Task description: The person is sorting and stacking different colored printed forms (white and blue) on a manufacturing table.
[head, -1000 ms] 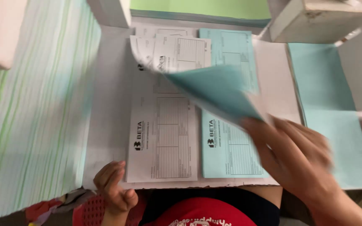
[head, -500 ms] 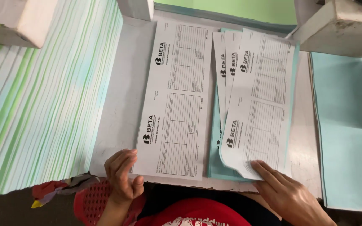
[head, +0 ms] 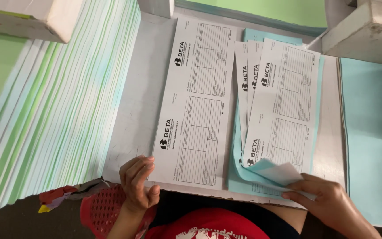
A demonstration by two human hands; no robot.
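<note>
Head view of a paper-sorting table: the right hand [head: 332,203] pinches the curled near corner of the white and blue sheets [head: 273,170], lifting them off the fanned forms [head: 284,106] at right. The left hand [head: 138,183] rests loosely curled, holding nothing, fingertips at the near left corner of the white form stack [head: 200,102], seemingly to steady it. A tall slanted paper stack [head: 58,115] crowds the left; a bare strip of table [head: 142,102] lies between.
</note>
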